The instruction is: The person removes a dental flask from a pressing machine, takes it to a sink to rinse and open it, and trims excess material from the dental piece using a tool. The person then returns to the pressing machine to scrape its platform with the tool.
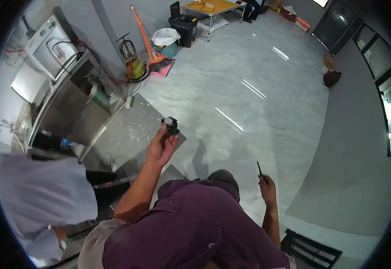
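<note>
My left hand [161,149] is raised in front of me, its fingers closed on a small black part [173,127] with a pale grey face. The part's exact kind is too small to make out. Lower and to the right, my right hand [268,188] grips a thin dark stick-like tool [259,167] whose tip points up and away from me. Its lower end is hidden in my fingers, and I cannot tell what kind of tool it is. The two hands are well apart, and the tool does not touch the black part.
Close on my left stands a person in a grey shirt [47,201]. Beyond is a metal workbench [77,89] carrying a white machine [47,45]. An orange broom [144,36], a pink dustpan [166,68] and bins [185,30] line the wall. A black slatted rack [311,249] sits lower right.
</note>
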`<state>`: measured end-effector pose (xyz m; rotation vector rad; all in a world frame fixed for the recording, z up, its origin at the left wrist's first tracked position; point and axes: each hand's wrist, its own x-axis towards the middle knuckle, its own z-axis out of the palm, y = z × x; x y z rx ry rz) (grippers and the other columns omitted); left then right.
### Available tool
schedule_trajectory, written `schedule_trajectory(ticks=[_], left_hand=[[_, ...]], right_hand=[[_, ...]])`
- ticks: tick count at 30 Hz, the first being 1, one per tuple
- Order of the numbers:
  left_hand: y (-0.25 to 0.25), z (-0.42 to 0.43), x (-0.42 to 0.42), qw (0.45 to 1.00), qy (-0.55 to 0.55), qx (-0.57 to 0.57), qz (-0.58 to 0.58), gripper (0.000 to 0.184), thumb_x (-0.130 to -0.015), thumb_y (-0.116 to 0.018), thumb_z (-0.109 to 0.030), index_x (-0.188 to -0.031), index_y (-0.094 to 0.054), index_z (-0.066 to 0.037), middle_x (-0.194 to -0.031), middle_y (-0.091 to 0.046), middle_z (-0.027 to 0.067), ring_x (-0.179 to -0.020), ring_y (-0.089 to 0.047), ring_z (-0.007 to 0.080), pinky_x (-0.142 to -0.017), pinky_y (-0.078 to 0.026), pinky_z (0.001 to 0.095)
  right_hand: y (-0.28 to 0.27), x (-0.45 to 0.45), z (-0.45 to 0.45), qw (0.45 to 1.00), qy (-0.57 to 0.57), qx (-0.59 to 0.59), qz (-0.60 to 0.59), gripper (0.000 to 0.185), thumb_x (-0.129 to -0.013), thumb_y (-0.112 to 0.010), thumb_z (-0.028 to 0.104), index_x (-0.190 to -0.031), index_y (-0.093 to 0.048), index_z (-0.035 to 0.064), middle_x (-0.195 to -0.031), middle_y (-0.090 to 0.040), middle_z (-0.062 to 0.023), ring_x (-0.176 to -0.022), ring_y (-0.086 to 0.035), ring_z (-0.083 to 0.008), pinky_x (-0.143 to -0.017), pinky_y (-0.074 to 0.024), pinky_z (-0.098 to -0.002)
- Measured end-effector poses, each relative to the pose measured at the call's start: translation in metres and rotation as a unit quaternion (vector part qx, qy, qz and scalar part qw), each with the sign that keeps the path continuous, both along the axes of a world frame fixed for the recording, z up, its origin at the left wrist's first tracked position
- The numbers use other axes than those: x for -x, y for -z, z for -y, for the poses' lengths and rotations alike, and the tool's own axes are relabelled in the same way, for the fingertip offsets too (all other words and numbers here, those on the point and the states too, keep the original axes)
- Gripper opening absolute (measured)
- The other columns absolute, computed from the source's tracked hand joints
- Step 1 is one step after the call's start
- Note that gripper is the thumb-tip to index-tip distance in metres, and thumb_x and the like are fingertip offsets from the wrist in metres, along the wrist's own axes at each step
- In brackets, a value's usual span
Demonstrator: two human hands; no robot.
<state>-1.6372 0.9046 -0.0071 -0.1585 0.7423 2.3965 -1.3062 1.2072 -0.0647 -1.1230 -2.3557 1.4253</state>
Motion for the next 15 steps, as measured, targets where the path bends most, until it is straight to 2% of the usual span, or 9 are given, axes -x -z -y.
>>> schedule_trajectory(ticks=[2, 3, 5, 8, 9, 11, 12, 13, 15], left_hand=[[-0.001, -0.045, 0.069, 1.000, -0.006, -0.013, -0.004, 0.020, -0.092, -0.062, -0.024, -0.103, -0.060, -0.007, -0.094, -0.065, 0.0095, -0.080, -0.063, 0.0207, -0.077, -0.053, 0.0344], [0.004, -0.068, 0.107, 1.000, -0.003, -0.013, -0.015, 0.022, -0.092, -0.062, -0.025, -0.104, -0.061, -0.007, -0.092, -0.066, 0.0085, -0.080, -0.063, 0.0197, -0.077, -0.053, 0.0344], [0.013, -0.109, 0.176, 1.000, -0.008, -0.010, -0.028, 0.022, -0.092, -0.062, -0.025, -0.103, -0.061, -0.006, -0.091, -0.066, 0.0079, -0.080, -0.063, 0.0195, -0.077, -0.053, 0.0338], [0.021, -0.162, 0.262, 0.998, -0.045, -0.004, -0.032, 0.023, -0.092, -0.062, -0.025, -0.105, -0.062, -0.007, -0.094, -0.067, 0.0076, -0.082, -0.063, 0.0192, -0.078, -0.052, 0.0332], [0.021, -0.174, 0.286, 0.997, -0.067, -0.015, -0.024, 0.022, -0.092, -0.062, -0.025, -0.105, -0.062, -0.007, -0.095, -0.067, 0.0076, -0.083, -0.063, 0.0190, -0.079, -0.052, 0.0335], [0.017, -0.197, 0.336, 0.995, -0.099, -0.019, -0.010, 0.023, -0.092, -0.061, -0.027, -0.106, -0.062, -0.008, -0.095, -0.067, 0.0067, -0.082, -0.063, 0.0182, -0.081, -0.051, 0.0347], [0.016, -0.206, 0.361, 0.994, -0.111, -0.020, -0.004, 0.023, -0.092, -0.061, -0.027, -0.106, -0.062, -0.008, -0.095, -0.067, 0.0067, -0.082, -0.063, 0.0182, -0.081, -0.051, 0.0347], [0.018, -0.213, 0.387, 0.993, -0.121, 0.003, -0.013, 0.022, -0.092, -0.061, -0.027, -0.106, -0.062, -0.009, -0.097, -0.067, 0.0052, -0.085, -0.063, 0.0173, -0.082, -0.050, 0.0342], [0.026, -0.225, 0.438, 0.989, -0.146, 0.025, -0.013, 0.021, -0.092, -0.061, -0.027, -0.106, -0.062, -0.010, -0.098, -0.066, 0.0038, -0.087, -0.062, 0.0164, -0.083, -0.049, 0.0338]], right_hand=[[0.015, 0.006, -0.032, 0.980, 0.144, 0.129, 0.051, 0.023, -0.093, -0.054, 0.022, -0.101, -0.064, 0.0024, -0.072, -0.055, -0.0020, -0.057, -0.048, -0.0080, -0.051, -0.0397, -0.0235], [0.027, 0.017, -0.054, 0.980, 0.143, 0.127, 0.048, 0.023, -0.093, -0.054, 0.022, -0.101, -0.064, 0.0024, -0.072, -0.055, -0.0020, -0.057, -0.048, -0.0080, -0.051, -0.0397, -0.0235], [0.052, 0.051, -0.098, 0.912, 0.336, 0.233, -0.034, 0.021, -0.090, -0.058, 0.023, -0.099, -0.065, 0.0057, -0.066, -0.049, 0.0012, -0.051, -0.041, -0.0052, -0.045, -0.0325, -0.0217], [0.068, 0.170, -0.185, 0.911, 0.362, 0.194, -0.040, 0.020, -0.089, -0.059, 0.024, -0.095, -0.064, 0.0057, -0.065, -0.047, 0.0022, -0.051, -0.041, -0.0066, -0.045, -0.0326, -0.0224], [0.068, 0.223, -0.213, 0.918, 0.336, 0.200, -0.062, 0.020, -0.089, -0.059, 0.025, -0.095, -0.063, 0.0062, -0.066, -0.047, 0.0027, -0.051, -0.041, -0.0066, -0.046, -0.0328, -0.0226], [0.058, 0.357, -0.267, 0.968, 0.191, 0.147, -0.066, 0.020, -0.092, -0.056, 0.025, -0.095, -0.062, 0.0071, -0.065, -0.045, 0.0037, -0.050, -0.039, -0.0063, -0.045, -0.0318, -0.0237], [0.024, 0.443, -0.273, 0.965, 0.195, 0.159, -0.070, 0.021, -0.093, -0.056, 0.027, -0.097, -0.061, 0.0072, -0.063, -0.043, 0.0050, -0.051, -0.037, -0.0047, -0.045, -0.0304, -0.0233], [0.009, 0.512, -0.290, 0.972, 0.076, 0.184, -0.123, 0.021, -0.095, -0.054, 0.027, -0.100, -0.060, 0.0079, -0.063, -0.042, 0.0058, -0.053, -0.037, -0.0036, -0.046, -0.0299, -0.0226], [-0.032, 0.654, -0.293, 0.983, -0.024, 0.145, -0.110, 0.023, -0.096, -0.053, 0.029, -0.108, -0.059, 0.0100, -0.066, -0.044, 0.0055, -0.055, -0.037, -0.0035, -0.047, -0.0289, -0.0209]])
